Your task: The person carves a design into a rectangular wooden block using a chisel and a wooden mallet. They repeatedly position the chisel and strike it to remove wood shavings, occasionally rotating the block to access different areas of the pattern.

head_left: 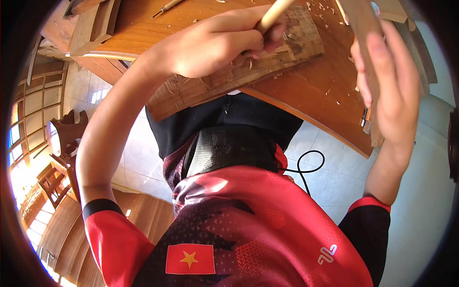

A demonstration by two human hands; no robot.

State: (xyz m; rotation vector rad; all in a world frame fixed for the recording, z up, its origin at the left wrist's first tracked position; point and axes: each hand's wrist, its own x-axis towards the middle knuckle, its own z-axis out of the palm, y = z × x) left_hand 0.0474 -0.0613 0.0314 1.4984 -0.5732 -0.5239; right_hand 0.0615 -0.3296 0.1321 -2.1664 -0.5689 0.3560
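My left hand (210, 50) is closed round a light wooden tool handle (275, 15) that slants up to the right. The tool's working end is hidden by my fingers. Beneath that hand lies a rough brown wooden board (201, 91), overhanging the table's near edge, with curled chips on it. At the right, my right hand (394, 83) grips a long, narrow piece of wood (367, 43) held lengthwise, fingers and thumb around its sides. It is apart from the tool handle.
The orange-brown table (306, 103) carries scattered shavings. A thin wooden-handled tool (167, 8) lies at the far left, near stacked wood pieces (98, 28). A small dark tool (365, 116) shows beside my right hand. Below, a black cord (311, 153) loops above the tiled floor.
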